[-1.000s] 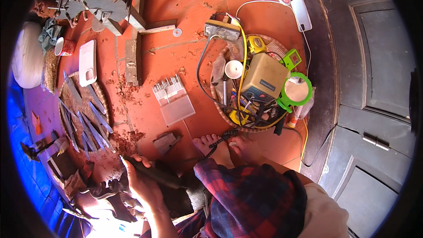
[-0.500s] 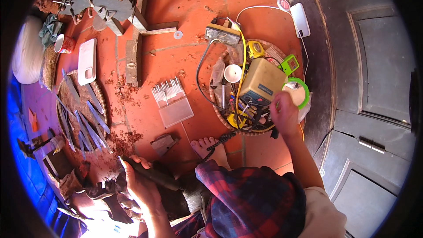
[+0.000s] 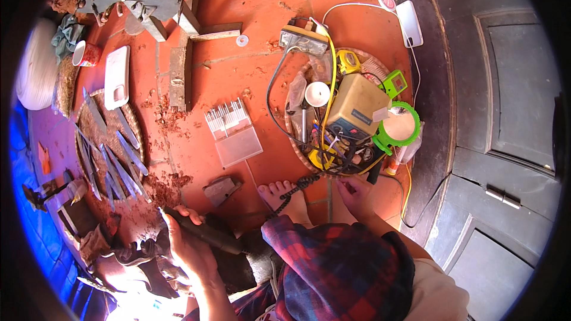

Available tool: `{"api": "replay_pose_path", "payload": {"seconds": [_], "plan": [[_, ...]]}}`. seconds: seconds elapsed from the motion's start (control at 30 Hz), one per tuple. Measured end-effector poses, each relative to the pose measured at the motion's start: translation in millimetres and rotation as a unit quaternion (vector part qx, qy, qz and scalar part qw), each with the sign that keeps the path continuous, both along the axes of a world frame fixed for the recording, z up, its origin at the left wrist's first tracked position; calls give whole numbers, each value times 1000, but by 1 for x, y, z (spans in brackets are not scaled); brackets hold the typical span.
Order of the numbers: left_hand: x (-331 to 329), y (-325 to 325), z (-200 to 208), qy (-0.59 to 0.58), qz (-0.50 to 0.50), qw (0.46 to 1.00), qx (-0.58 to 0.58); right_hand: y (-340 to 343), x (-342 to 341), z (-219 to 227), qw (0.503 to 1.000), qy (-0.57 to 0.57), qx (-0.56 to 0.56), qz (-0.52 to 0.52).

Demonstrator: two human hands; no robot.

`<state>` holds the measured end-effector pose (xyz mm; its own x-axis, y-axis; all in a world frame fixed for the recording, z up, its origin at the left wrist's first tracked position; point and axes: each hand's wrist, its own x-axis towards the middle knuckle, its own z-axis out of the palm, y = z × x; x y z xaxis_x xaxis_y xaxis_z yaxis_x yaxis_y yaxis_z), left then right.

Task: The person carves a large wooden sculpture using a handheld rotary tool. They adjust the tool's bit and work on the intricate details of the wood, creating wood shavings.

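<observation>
My left hand (image 3: 193,255) is closed round a dark, rod-shaped tool (image 3: 208,233), with the thumb along one side and the fingertips on the other. The tool slants across dark cloth and leather-like pieces at my lap, and its lower end meets dark material. My right hand (image 3: 355,197) is curled closed just in front of the round woven basket (image 3: 290,128), near the black coiled cord (image 3: 303,183). Whatever its fingers may hold is hidden. A beige power unit (image 3: 360,104) sits in the basket among tools and cables. Beside it stands a green-rimmed jar (image 3: 397,128).
At the left, several blades (image 3: 122,172) lie on a woven tray (image 3: 140,128). A clear case of small bits (image 3: 238,145) and a dark block (image 3: 222,191) rest on the tiled floor. My bare foot (image 3: 282,196) is near the cord. A grey door (image 3: 511,142) borders the right.
My right hand has come back from beside the green-rimmed jar, down and left to the basket's near edge. The jar's rim now shows fully. My left hand keeps its grip.
</observation>
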<state>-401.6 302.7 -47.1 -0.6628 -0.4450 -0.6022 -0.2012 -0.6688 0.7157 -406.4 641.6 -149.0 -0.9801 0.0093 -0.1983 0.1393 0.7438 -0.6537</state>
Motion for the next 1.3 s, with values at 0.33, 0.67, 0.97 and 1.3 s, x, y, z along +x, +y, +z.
{"api": "replay_pose_path", "payload": {"seconds": [0.33,0.67,0.97,1.3], "plan": [[2,-3,0,15,5,1000,15,0,16,-24,943,-171,-81,-275],[2,-2,0,3,8,1000,0,10,-1,-42,896,-227,-165,-344],[2,-1,0,11,7,1000,-6,12,1,-27,763,-260,-391,-444],[2,1,3,-1,14,1000,8,0,-19,40,939,-166,-268,-135]]}}
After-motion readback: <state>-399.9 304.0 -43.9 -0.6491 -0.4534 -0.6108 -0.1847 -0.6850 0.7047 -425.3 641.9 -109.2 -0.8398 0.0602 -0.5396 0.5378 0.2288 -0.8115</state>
